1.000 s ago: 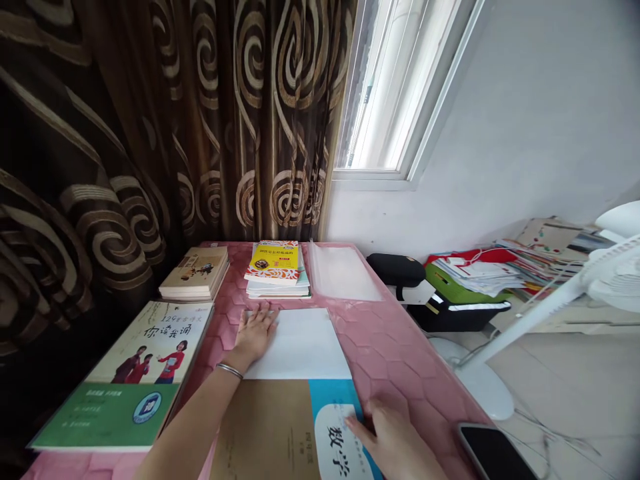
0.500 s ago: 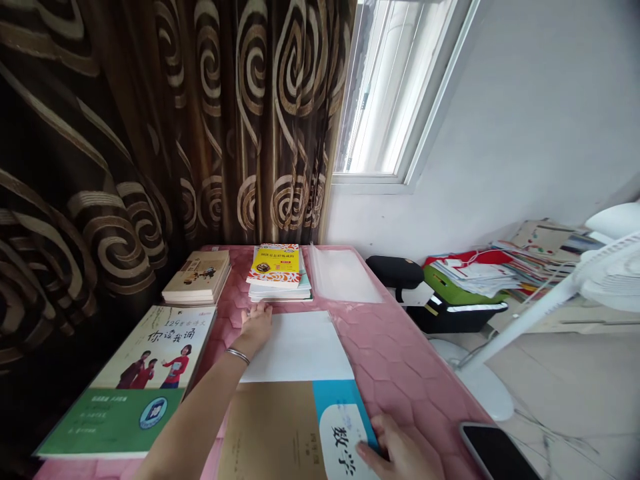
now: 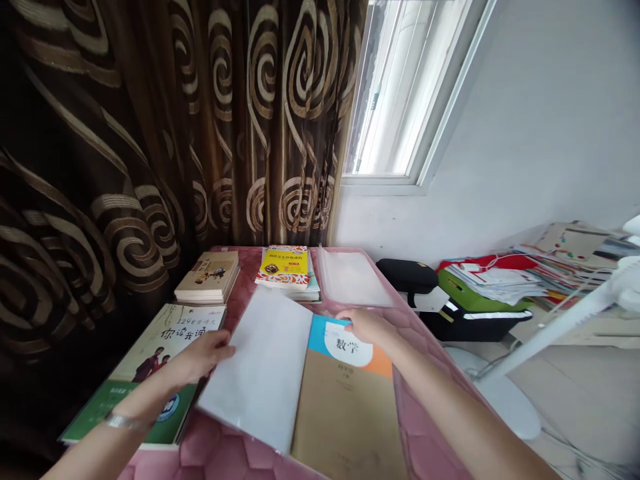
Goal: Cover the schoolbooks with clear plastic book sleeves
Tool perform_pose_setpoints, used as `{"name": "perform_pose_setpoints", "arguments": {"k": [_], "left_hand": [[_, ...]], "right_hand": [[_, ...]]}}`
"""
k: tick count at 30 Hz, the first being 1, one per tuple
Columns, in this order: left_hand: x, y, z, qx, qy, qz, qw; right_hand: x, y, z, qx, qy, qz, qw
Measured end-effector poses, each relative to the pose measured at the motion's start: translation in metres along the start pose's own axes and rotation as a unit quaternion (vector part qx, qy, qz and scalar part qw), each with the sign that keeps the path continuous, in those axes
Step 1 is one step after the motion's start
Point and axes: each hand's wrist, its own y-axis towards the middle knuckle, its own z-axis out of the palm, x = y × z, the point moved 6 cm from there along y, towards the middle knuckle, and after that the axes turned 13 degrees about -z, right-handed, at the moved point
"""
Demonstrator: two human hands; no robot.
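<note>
A math textbook (image 3: pixel 350 407) lies on the pink padded surface, its cover brown with a blue and orange top. Joined along its left side is a blank white leaf (image 3: pixel 265 367) in clear plastic, spread out flat. My left hand (image 3: pixel 213 350) is closed at the outer left edge of this leaf, the fingertips partly hidden. At the textbook's top edge, my right hand (image 3: pixel 363 323) pinches the blue part of the cover. Under my left forearm lies a green and white book (image 3: pixel 150 393), partly covered from view.
Behind are a stack of tan books (image 3: pixel 207 277), a yellow-topped pile of books (image 3: pixel 287 267) and clear plastic covers (image 3: pixel 353 277). To the right stand a black case (image 3: pixel 407 275), a bin of papers (image 3: pixel 480 313) and a white fan (image 3: pixel 545 337).
The textbook has turned so that its title reads upright, with the white leaf now on the left. My right hand has moved to its top edge, my left to the leaf's side.
</note>
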Motion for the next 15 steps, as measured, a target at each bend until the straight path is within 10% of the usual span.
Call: {"name": "perform_pose_setpoints", "arguments": {"k": [3,7,12,15], "left_hand": [[0.028,-0.026,0.009,0.031,-0.116,-0.042,0.992],[0.051,-0.03,0.007,-0.064,-0.196,-0.06,0.977],[0.06,-0.024,0.004,-0.112,-0.278,-0.097,0.949],[0.053,-0.023,0.006,-0.082,-0.323,-0.094,0.938]], "right_hand": [[0.025,0.042,0.005,-0.004,-0.01,-0.026,1.0],[0.053,0.061,0.021,-0.035,-0.024,-0.044,0.998],[0.069,0.034,0.038,-0.127,-0.018,-0.03,0.991],[0.09,0.009,0.055,-0.202,0.162,-0.083,0.962]]}}
